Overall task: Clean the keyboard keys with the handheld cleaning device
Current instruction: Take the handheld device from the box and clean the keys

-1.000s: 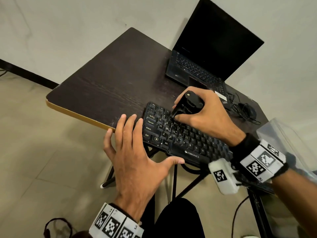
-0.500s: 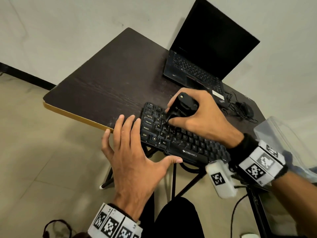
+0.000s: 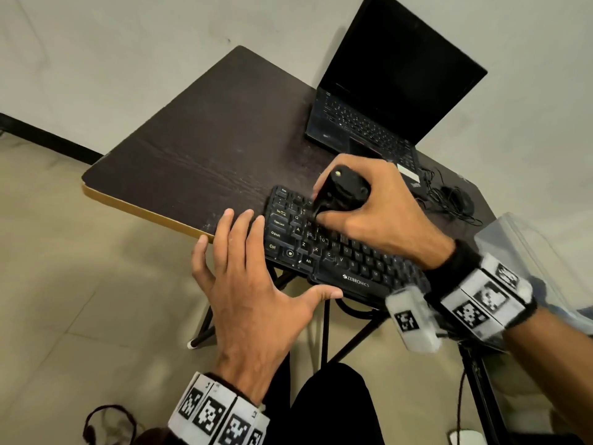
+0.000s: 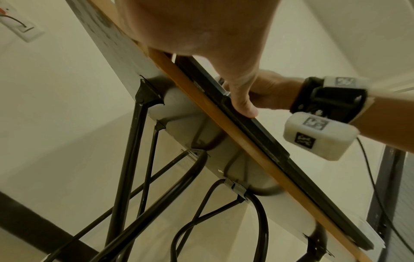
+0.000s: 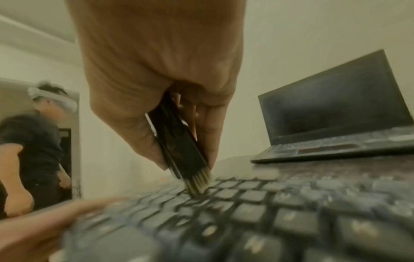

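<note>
A black keyboard (image 3: 349,264) lies along the near edge of a dark wooden table (image 3: 199,155). My right hand (image 3: 369,213) grips a black handheld cleaning device (image 3: 341,191), whose pale bristle tip (image 5: 199,182) touches the keys in the keyboard's upper left part (image 5: 246,203). My left hand (image 3: 253,284) lies flat with straight, spread fingers at the keyboard's left end; its thumb (image 4: 243,99) rests against the keyboard's front edge (image 4: 264,141).
An open black laptop (image 3: 391,91) with a dark screen stands behind the keyboard. A black mouse with coiled cable (image 3: 455,200) lies at the table's right. A clear plastic container (image 3: 529,258) is at the far right. Black metal table legs (image 4: 134,159) stand below.
My right hand has carried the cleaning device a little leftward across the keys. My left hand has stayed at the keyboard's left end.
</note>
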Demonstrator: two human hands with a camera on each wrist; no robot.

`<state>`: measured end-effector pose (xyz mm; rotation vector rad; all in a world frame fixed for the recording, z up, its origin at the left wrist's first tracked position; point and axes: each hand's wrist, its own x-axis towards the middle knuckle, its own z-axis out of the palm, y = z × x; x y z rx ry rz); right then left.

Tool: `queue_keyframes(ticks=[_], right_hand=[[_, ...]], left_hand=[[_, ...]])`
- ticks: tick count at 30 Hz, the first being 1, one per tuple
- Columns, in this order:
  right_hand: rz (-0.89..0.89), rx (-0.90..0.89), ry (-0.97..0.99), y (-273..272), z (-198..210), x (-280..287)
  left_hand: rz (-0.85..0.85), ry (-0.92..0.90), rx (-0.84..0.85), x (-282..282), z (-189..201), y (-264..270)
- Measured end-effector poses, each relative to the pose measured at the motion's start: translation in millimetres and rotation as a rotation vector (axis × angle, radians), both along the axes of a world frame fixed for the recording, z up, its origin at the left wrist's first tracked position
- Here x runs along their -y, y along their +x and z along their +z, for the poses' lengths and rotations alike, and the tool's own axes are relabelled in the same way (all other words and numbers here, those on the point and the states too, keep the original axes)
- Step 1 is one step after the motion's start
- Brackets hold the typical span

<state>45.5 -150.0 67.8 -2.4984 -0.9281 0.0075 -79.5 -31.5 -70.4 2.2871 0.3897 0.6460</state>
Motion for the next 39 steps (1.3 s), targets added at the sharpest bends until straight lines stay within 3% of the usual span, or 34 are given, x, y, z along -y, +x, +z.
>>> queue_keyframes(ticks=[2,7,11,15,19,23,28,32,36,39], right_hand=[[0.091,-0.028,0.009,-16,-5,-1],[-0.039,-0.01,0.033,-2,-2,7],[0.1,-0.065,0.054,-25,-6,7],[-0.01,-0.035,0.062,-13,-4,9],[0.117,-0.051,0.056,-29,-5,2],[0.015,-0.032,0.008,-14,-6,-2],[0.115,-0.018,-0.004,-24,-5,-8],[-0.01,0.011,-0.011,-2,-2,-5],[0.083,-0.043,0.031,-17,-4,-8],[-0.006,-0.025,0.034,-8,-7,-6]], left_hand=[[0.008,-0.005,0.007,0,0,1],[0.004,0.013,0.005,0,0,-1],[0.011,-0.006,0.003,0,1,-1],[0.003,0.007,0.005,0,1,-1],[0.003,-0.002,0.007,0,1,-1],[0.007,0.01,0.007,0,0,-1],[0.008,0.002,0.018,0,0,0],[0.006,0.009,0.008,0,0,0],[0.011,0.0,-0.002,-1,1,0],[0.015,0.004,0.012,0,0,1]])
